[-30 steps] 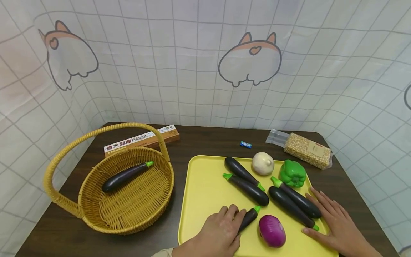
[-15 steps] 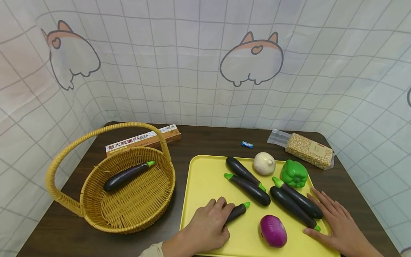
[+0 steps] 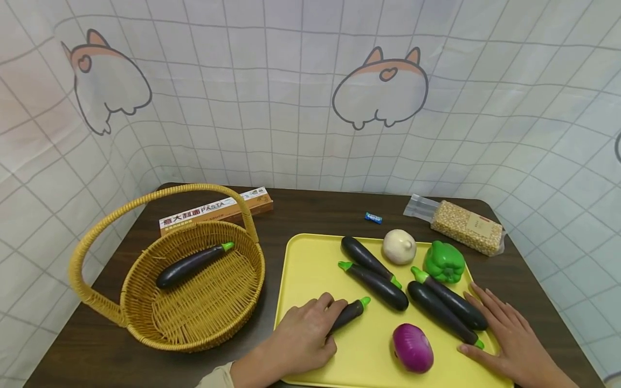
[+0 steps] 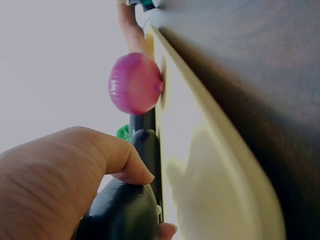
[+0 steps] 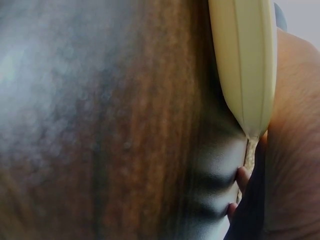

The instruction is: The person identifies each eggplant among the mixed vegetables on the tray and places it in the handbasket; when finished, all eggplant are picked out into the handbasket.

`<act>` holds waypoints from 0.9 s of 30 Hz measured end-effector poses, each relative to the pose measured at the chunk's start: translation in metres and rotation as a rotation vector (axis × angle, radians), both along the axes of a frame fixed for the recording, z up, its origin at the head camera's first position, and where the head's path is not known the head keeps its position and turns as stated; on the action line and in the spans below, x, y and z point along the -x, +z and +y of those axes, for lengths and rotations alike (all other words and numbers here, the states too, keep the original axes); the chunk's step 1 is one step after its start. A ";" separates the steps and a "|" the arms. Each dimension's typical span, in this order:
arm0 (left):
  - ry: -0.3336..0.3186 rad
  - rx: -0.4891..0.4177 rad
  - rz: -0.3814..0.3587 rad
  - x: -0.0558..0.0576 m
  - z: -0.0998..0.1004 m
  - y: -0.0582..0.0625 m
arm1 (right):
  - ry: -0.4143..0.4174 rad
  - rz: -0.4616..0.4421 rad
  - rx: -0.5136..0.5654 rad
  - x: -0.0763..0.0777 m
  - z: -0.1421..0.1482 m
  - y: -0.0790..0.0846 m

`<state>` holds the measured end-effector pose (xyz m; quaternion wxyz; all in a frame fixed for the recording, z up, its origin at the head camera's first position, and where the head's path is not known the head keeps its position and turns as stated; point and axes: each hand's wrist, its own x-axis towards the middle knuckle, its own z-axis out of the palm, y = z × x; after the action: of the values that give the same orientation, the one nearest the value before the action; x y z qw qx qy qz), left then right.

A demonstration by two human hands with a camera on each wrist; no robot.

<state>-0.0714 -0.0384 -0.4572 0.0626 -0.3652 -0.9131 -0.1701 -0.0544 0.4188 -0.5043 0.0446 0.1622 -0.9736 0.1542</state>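
My left hand [image 3: 305, 334] grips a dark eggplant [image 3: 348, 316] over the left part of the yellow tray [image 3: 305, 264]; its green stem end points up and right. In the left wrist view, thumb and finger close round the blunt end of that eggplant [image 4: 125, 212]. My right hand [image 3: 509, 339] rests with spread fingers on the tray's right rim, beside two eggplants [image 3: 436, 312]. Two more eggplants [image 3: 373, 285] lie at mid-tray. A purple onion [image 3: 412, 347] sits between the hands. Another eggplant [image 3: 194, 265] lies in the wicker basket [image 3: 194, 345] at left.
At the tray's back are a white onion-like bulb [image 3: 399, 247] and a green bell pepper [image 3: 443, 262]. Behind it lie a small blue packet [image 3: 373, 217] and a bag of pale grains [image 3: 467, 226]. A pasta box [image 3: 218, 210] lies behind the basket, whose tall handle arches upward.
My left hand has moved left across the tray with the eggplant in its grip, away from the purple onion. The right hand has stayed at the tray's right rim.
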 end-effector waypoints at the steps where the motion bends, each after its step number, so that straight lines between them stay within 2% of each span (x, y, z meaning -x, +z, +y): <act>1: 0.002 -0.005 -0.008 0.000 -0.001 0.001 | 0.003 0.001 0.002 0.000 0.000 0.000; 8: 0.013 -0.021 0.026 0.003 -0.008 0.011 | 0.008 0.002 0.009 0.002 0.001 0.001; 16: 0.029 -0.025 -0.005 0.008 -0.018 0.022 | 0.008 0.001 0.015 0.001 0.000 0.000; 27: 0.057 -0.088 0.002 0.013 -0.033 0.037 | -0.001 -0.004 0.005 0.000 0.000 0.000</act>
<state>-0.0846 -0.0715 -0.4206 0.0841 -0.3361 -0.9147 -0.2079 -0.0544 0.4185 -0.5042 0.0434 0.1612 -0.9734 0.1570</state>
